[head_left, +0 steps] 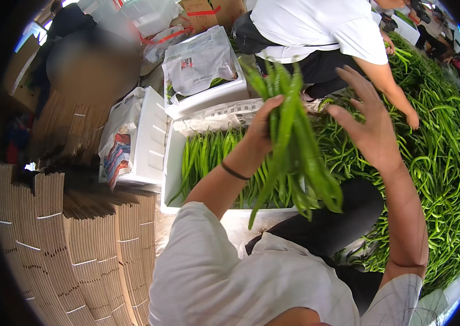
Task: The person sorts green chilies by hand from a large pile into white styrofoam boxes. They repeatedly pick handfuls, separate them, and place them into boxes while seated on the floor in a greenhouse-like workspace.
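Note:
My left hand point(265, 125) is closed round a bunch of long green chili peppers point(289, 125), raised above a white foam box point(173, 174). Rows of the same peppers point(213, 152) lie side by side in that box, with newspaper point(216, 117) along its far edge. To the right of the bunch, my right hand point(368, 122) is raised with its fingers spread and nothing in it. Beyond it spreads a large heap of loose green peppers point(441, 179).
A newspaper-covered foam box point(230, 89) stands beyond, and another foam box point(151, 141) is at the left. Bundled flat cardboard point(94, 261) stacks at lower left. A co-worker in a white shirt point(316, 24) reaches into the heap. Another person point(91, 65) is at far left.

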Demonstrator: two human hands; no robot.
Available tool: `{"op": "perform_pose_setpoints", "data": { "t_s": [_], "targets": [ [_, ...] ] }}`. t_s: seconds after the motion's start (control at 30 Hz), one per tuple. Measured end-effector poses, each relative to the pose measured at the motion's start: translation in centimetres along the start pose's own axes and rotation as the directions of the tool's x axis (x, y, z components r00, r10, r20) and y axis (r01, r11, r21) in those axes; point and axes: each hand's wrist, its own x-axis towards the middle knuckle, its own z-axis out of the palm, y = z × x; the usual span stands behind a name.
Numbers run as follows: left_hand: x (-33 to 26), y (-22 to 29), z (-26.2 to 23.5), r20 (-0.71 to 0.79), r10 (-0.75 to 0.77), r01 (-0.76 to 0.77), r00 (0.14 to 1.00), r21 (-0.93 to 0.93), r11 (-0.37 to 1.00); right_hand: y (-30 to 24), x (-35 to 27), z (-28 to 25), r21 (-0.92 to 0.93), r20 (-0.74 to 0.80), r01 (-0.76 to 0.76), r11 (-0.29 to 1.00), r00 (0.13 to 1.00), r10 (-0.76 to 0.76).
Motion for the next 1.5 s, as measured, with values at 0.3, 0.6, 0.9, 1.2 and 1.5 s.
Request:
{"op": "perform_pose_setpoints", "data": {
  "t_s": [0.3,0.6,0.9,1.2,1.5],
  "targets": [
    [-2.7,-2.6,-22.2,-0.558,-0.091,0.142,0.825,0.049,0.989,13.9,-10.1,-7.1,0.092,-0.052,-0.591,0.801,0.801,0.597],
    [2.6,-6.4,-25.4,-0.844,-0.094,0.766,0.527,0.425,0.483,19.7,-22.8,-9.9,0.097,-0.115,-0.87,0.484,0.473,0.874],
    [-3.6,-12.0,-16.6,0.146,0.484,0.041,0.863,0.934,-0.356,22.3,-32.8,-12.7,0.175,-0.152,-0.935,0.309,0.284,0.947],
    [-7.5,-14.9,-18.2,0.104,0.146,-0.024,0.984,0.883,-0.469,19.8,-34.2,-12.4,0.032,-0.123,-0.943,0.332,0.326,0.937],
    [-1.3,-18.6,-20.3,0.129,0.414,0.048,0.901,0.919,-0.391,20.3,-39.8,-12.2,0.077,-0.127,-0.912,0.403,0.392,0.911]
  ]
}}
